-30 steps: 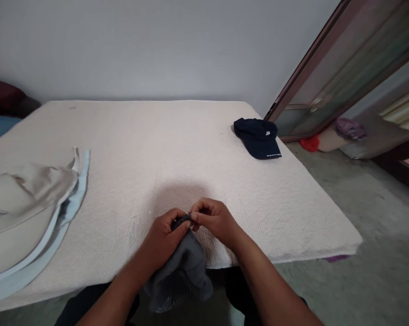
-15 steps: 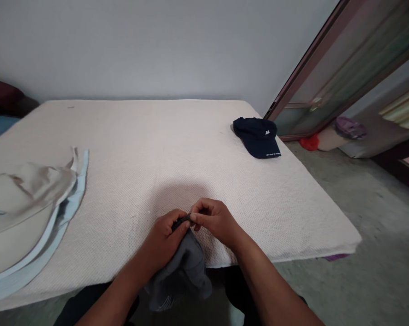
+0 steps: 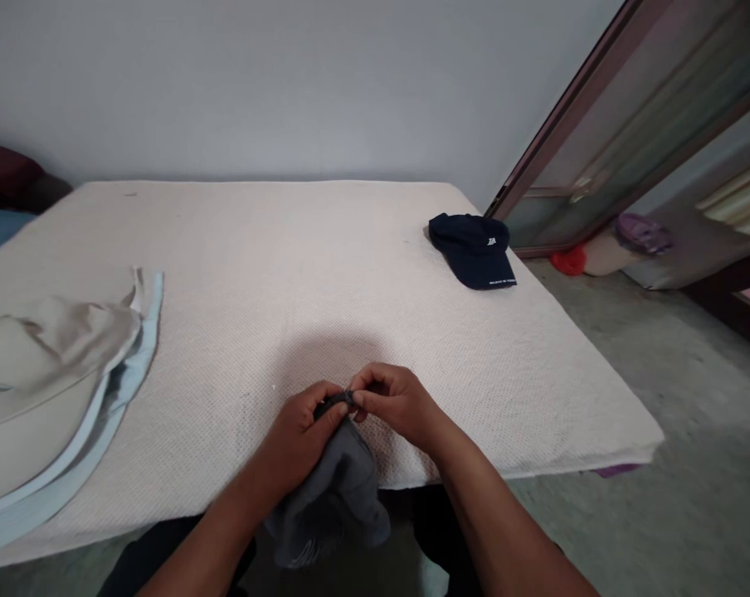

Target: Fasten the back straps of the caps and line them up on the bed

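A soft grey cap (image 3: 343,481) hangs down over the front edge of the bed, with pale stitched lettering near its bottom. My left hand (image 3: 304,427) is closed on the cap's dark strap (image 3: 335,401), thumb on top. At the strap's right end, my right hand (image 3: 395,402) pinches with thumb and fingers, close against the left thumb. The fingers partly hide the strap and its end. My bare forearms reach in from below.
On the left lie stacked beige and light blue caps (image 3: 45,390). A navy cap (image 3: 471,249) rests near the right edge of the bed with the cream cover (image 3: 244,249). Behind stands a grey wall (image 3: 275,91); a framed glass door (image 3: 574,141) is at right.
Slightly more of the dark strap shows between my hands, as the right fingertips have shifted a little to the right. The cap hangs as before.
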Demonstrator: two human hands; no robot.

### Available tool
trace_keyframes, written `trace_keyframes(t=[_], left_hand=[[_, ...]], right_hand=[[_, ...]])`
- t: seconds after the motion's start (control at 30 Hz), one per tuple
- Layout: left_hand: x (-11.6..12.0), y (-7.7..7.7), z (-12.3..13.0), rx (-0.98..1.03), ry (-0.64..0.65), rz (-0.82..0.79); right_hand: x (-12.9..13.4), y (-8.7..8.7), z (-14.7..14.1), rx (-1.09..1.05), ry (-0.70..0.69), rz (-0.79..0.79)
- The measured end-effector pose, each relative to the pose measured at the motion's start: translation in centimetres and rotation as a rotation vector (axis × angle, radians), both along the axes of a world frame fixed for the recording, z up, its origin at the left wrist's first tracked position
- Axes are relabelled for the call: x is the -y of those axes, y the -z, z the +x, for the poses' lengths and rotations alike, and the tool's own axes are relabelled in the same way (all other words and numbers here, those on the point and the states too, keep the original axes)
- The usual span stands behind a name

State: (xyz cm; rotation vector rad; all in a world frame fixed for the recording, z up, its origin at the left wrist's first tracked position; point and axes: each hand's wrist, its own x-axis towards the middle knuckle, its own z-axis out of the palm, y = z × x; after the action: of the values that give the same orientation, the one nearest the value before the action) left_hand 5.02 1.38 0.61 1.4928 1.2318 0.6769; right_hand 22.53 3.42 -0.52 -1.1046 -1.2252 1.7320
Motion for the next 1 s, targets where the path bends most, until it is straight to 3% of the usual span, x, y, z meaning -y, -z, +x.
trace_keyframes(t=[0.17,0.37,0.63,1.0], left_hand=[[0.3,1.1,0.2,0.049,-0.147,-0.012],[0.2,1.1,0.2,0.077,-0.136,-0.009],[-0.2,0.7,0.2,0.169,-0.175,-0.151],[-0.3,1.0,0.4,0.241,-0.235,-0.309]], right_hand=[[0.0,0.3,-0.3,0.029,0.029,0.000],[0.0,0.3,-0.4,0.025,0.027,0.024],[0.2,0.6,-0.6,0.086,0.034,0.089],[0.3,0.5,-0.8,0.025,-0.015,0.052]])
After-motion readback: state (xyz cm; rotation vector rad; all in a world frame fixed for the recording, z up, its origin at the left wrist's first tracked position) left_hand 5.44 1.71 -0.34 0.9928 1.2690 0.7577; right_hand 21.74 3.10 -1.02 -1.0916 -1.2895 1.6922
